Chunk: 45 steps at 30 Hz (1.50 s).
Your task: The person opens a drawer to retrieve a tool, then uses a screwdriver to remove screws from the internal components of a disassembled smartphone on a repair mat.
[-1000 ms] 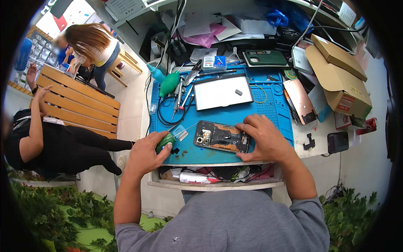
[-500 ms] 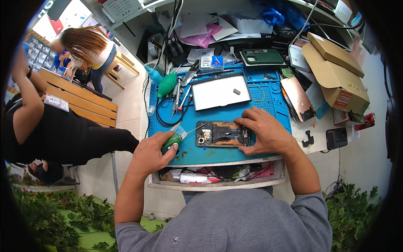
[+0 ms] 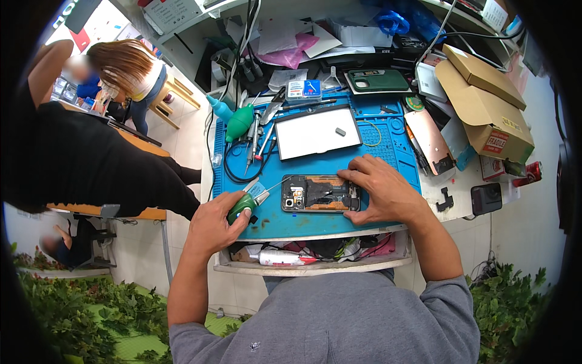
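An opened smartphone (image 3: 332, 189) lies flat on the blue work mat (image 3: 276, 225), its inner parts and copper-coloured areas bared. My right hand (image 3: 388, 193) grips its right end, thumb at the near edge and fingers at the far edge. In my left hand (image 3: 212, 223) is a small green bottle (image 3: 240, 209) with a long thin metal needle. That needle slants up to the right, its tip by the phone's upper left corner near the camera openings. Whether it touches the phone, I cannot tell.
Beyond the phone lies a white tray (image 3: 315, 134) with a small grey piece. Tools and a green air blower (image 3: 240, 122) are to its left. A copper-coloured phone back (image 3: 429, 138) and cardboard boxes (image 3: 479, 106) stand right. Under the mat, a drawer (image 3: 315, 265) sits open.
My left hand and the bottle have shifted slightly left, with the needle tip lower beside the phone. The phone is nearly unmoved. At the left, a person in black has changed posture.
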### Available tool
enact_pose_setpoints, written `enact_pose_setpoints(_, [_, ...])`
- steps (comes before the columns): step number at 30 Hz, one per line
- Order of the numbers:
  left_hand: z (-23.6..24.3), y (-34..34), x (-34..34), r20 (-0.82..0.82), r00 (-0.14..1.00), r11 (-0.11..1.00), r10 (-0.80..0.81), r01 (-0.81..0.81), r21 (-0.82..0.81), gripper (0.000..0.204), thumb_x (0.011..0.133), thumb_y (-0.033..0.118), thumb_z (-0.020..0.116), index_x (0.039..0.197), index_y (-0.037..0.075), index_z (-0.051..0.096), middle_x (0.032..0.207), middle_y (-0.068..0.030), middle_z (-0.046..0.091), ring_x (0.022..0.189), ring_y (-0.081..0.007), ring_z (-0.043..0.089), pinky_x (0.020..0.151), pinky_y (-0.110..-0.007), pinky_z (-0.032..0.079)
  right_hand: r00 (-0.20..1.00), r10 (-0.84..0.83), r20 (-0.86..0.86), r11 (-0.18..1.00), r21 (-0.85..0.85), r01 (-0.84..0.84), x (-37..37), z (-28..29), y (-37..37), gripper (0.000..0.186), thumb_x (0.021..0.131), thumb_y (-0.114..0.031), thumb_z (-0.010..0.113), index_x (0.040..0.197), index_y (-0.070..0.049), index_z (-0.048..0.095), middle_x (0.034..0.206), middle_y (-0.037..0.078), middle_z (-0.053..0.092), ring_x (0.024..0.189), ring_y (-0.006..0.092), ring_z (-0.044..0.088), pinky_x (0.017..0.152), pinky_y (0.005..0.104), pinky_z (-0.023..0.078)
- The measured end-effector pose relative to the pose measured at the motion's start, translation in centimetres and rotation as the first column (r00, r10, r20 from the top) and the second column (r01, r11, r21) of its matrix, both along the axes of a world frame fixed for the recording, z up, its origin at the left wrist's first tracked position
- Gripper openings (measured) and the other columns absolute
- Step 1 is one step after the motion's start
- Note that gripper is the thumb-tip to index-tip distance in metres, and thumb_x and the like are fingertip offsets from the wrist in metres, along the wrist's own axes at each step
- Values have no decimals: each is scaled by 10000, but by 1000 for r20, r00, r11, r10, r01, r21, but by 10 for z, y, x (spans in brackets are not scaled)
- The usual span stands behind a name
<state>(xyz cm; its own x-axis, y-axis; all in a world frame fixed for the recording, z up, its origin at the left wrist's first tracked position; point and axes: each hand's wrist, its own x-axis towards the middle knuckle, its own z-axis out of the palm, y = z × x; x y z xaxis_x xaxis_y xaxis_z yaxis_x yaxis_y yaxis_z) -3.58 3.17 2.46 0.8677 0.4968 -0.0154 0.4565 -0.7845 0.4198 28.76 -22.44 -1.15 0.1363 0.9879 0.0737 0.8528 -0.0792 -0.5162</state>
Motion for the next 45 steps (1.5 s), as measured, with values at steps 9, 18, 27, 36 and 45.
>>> enact_pose_setpoints(9, [3,-9,12,22,999,999,-36,36,12,413,1046,314,795,1370,58,807,1025,-190,780,889,-423,765,828,-485,607,1000,12,1,1000,12,-12,0,0,0,824,795,-434,960,1478,-20,757,1351,157,690,1307,367,648,1180,491,546])
enact_pose_setpoints(18, [-2,-11,21,-15,999,998,-42,41,-40,404,1038,349,805,1363,109,809,1129,-154,821,954,-416,797,853,-496,635,1000,13,0,1000,17,-13,1,-3,-1,822,800,-435,966,1473,-15,752,1346,160,692,1304,370,648,1184,495,542])
enact_pose_setpoints(27, [2,-11,15,-41,999,1000,3,-4,-24,401,1048,349,791,1368,109,811,1143,-149,826,960,-414,797,865,-494,634,1000,23,3,999,28,-23,2,-2,1,805,787,-418,972,1449,-12,759,1319,158,693,1286,367,652,1161,488,557])
enact_pose_setpoints(36, [-3,-2,5,9,1000,999,9,-9,-44,411,1045,353,794,1377,111,813,1150,-144,832,979,-406,806,874,-492,640,1000,23,5,999,39,-24,1,-2,0,777,805,-395,969,1437,3,753,1290,153,698,1264,355,654,1151,480,556])
enact_pose_setpoints(45, [3,-10,29,-27,997,997,-69,70,26,408,1050,368,790,1381,130,805,1128,-135,825,942,-413,803,848,-507,639,1000,-6,-10,996,85,6,3,-7,-5,888,794,-413,987,1504,33,692,1379,198,711,1327,391,664,1174,497,549])
